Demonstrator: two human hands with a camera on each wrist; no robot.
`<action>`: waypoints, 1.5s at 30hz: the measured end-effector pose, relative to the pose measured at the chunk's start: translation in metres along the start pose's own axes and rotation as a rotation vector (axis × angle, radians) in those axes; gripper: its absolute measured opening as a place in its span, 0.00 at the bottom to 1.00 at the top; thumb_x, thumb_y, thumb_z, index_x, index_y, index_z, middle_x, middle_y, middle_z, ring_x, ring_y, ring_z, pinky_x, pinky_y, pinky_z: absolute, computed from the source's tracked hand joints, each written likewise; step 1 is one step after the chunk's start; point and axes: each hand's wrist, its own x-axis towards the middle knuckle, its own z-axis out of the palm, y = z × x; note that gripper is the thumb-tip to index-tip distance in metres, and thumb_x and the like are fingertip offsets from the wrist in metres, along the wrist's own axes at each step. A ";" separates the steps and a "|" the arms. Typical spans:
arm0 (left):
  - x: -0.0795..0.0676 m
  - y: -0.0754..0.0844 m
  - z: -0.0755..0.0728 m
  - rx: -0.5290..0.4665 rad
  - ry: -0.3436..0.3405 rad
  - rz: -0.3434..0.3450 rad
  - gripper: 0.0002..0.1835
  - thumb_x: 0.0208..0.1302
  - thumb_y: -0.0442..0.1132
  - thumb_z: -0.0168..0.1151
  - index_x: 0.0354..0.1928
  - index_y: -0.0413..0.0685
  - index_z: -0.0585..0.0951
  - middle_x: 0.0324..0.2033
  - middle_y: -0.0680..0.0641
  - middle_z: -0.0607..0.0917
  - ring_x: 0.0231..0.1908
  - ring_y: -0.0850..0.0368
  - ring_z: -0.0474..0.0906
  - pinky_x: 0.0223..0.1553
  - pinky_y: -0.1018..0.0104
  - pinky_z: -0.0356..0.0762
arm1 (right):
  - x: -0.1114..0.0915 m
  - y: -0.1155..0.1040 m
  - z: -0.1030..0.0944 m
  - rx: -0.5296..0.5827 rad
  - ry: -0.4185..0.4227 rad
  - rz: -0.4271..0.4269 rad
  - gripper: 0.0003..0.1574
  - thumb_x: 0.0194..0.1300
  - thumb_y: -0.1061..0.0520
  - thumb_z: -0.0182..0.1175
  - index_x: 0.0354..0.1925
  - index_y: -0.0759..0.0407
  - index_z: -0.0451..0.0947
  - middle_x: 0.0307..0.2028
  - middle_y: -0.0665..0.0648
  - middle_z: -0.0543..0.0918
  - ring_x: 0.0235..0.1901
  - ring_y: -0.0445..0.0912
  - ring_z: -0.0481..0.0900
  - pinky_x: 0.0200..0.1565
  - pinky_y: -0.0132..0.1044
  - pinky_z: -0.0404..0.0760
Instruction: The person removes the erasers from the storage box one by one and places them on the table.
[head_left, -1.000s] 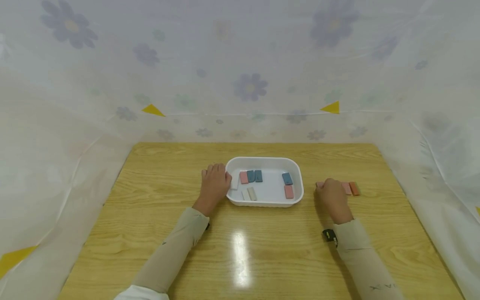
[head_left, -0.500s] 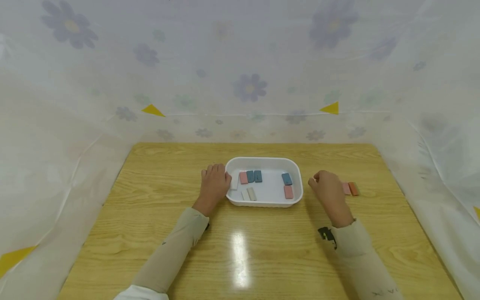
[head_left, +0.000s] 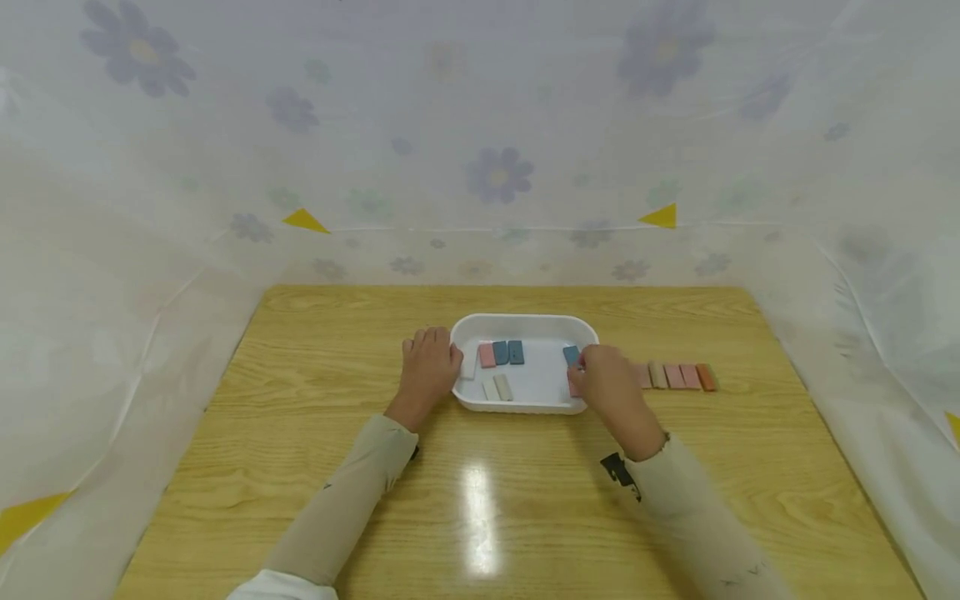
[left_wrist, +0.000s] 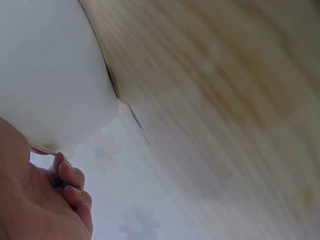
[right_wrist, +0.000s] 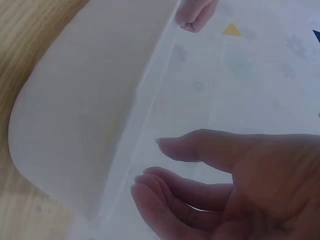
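In the head view a white plastic tray (head_left: 536, 406) stands mid-table. My left hand (head_left: 429, 367) grips its left rim, thumb over the edge; the left wrist view shows the curled fingers (left_wrist: 75, 180) at the rim. My right hand (head_left: 611, 385) is over the tray's right end, beside a blue block (head_left: 572, 355) and a pink block (head_left: 574, 384), both partly covered. Thumb and fingers stand apart with nothing between them in the right wrist view. Farther left in the tray lie a pink block (head_left: 487, 355), two blue blocks (head_left: 516, 352) and several whitish blocks (head_left: 502, 387).
Right of the tray, a row of small flat blocks lies on the wooden table (head_left: 480, 500): pink ones (head_left: 673, 377), a tan one (head_left: 657, 375) and an orange one (head_left: 707, 377) at the right end. Flowered sheeting (head_left: 495, 100) walls in the table's back and sides.
My right hand has moved left from the row of blocks to the tray's right end, so more of the row shows. The left hand has stayed on the rim.
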 end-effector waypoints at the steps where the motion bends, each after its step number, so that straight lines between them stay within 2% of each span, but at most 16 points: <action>1: 0.000 0.000 0.000 0.000 0.002 0.002 0.11 0.66 0.44 0.47 0.39 0.43 0.71 0.33 0.46 0.73 0.33 0.51 0.63 0.36 0.58 0.56 | 0.001 -0.002 0.003 0.002 -0.012 0.004 0.14 0.60 0.59 0.56 0.20 0.63 0.72 0.16 0.53 0.68 0.14 0.44 0.63 0.18 0.35 0.63; 3: 0.000 0.000 0.000 0.001 0.006 0.005 0.11 0.66 0.44 0.47 0.39 0.43 0.71 0.32 0.46 0.73 0.33 0.51 0.63 0.36 0.58 0.55 | 0.002 -0.006 0.008 0.000 -0.028 0.001 0.18 0.59 0.60 0.56 0.15 0.59 0.66 0.13 0.50 0.61 0.13 0.42 0.59 0.17 0.34 0.61; 6: 0.001 0.000 0.001 0.008 0.013 0.008 0.11 0.66 0.44 0.48 0.39 0.42 0.71 0.32 0.46 0.73 0.33 0.51 0.63 0.35 0.58 0.55 | 0.001 -0.010 0.014 -0.049 -0.028 -0.026 0.21 0.58 0.62 0.58 0.13 0.59 0.63 0.13 0.51 0.60 0.13 0.42 0.58 0.16 0.34 0.61; 10: 0.002 -0.001 0.002 0.010 0.013 0.005 0.11 0.66 0.44 0.48 0.40 0.42 0.71 0.33 0.46 0.73 0.33 0.51 0.63 0.36 0.58 0.56 | 0.001 -0.012 0.020 -0.166 -0.012 -0.052 0.13 0.56 0.63 0.61 0.19 0.65 0.69 0.16 0.56 0.69 0.15 0.45 0.67 0.17 0.36 0.68; 16: 0.001 -0.002 0.002 -0.006 0.016 0.004 0.12 0.66 0.44 0.48 0.39 0.42 0.72 0.33 0.46 0.74 0.33 0.51 0.63 0.36 0.57 0.56 | 0.004 -0.015 0.027 -0.280 -0.021 -0.055 0.09 0.57 0.65 0.57 0.22 0.67 0.71 0.18 0.59 0.72 0.18 0.48 0.72 0.20 0.41 0.73; 22: 0.001 -0.002 0.002 -0.016 0.018 0.004 0.11 0.66 0.44 0.48 0.39 0.42 0.72 0.32 0.46 0.73 0.33 0.51 0.63 0.35 0.58 0.56 | 0.009 -0.019 0.033 -0.306 -0.092 0.021 0.12 0.65 0.66 0.48 0.26 0.66 0.73 0.22 0.60 0.72 0.20 0.48 0.73 0.20 0.40 0.73; 26: 0.000 -0.001 0.001 -0.016 0.009 0.003 0.11 0.66 0.44 0.47 0.39 0.42 0.72 0.32 0.46 0.73 0.33 0.51 0.62 0.35 0.58 0.55 | 0.013 -0.019 0.039 -0.342 -0.133 0.054 0.12 0.66 0.65 0.48 0.27 0.66 0.75 0.21 0.59 0.73 0.21 0.48 0.73 0.19 0.39 0.73; 36: 0.000 0.001 0.001 -0.006 0.007 0.005 0.11 0.66 0.44 0.47 0.38 0.42 0.72 0.32 0.46 0.73 0.33 0.51 0.63 0.35 0.58 0.56 | 0.019 -0.015 0.048 -0.340 -0.113 0.086 0.14 0.66 0.65 0.47 0.26 0.67 0.75 0.21 0.61 0.75 0.21 0.49 0.77 0.19 0.39 0.74; 41: 0.001 0.000 0.001 0.000 0.012 0.003 0.11 0.66 0.44 0.47 0.39 0.43 0.71 0.32 0.47 0.73 0.32 0.51 0.62 0.36 0.58 0.55 | 0.019 -0.013 0.050 -0.341 -0.074 0.059 0.14 0.65 0.65 0.48 0.25 0.68 0.75 0.21 0.62 0.75 0.22 0.51 0.78 0.20 0.41 0.76; 45: 0.002 -0.002 0.003 0.003 0.020 0.005 0.11 0.66 0.44 0.48 0.39 0.42 0.71 0.32 0.46 0.73 0.33 0.51 0.62 0.36 0.57 0.55 | 0.021 -0.012 0.052 -0.346 -0.076 0.052 0.12 0.65 0.65 0.48 0.28 0.68 0.75 0.22 0.62 0.76 0.24 0.52 0.78 0.22 0.43 0.76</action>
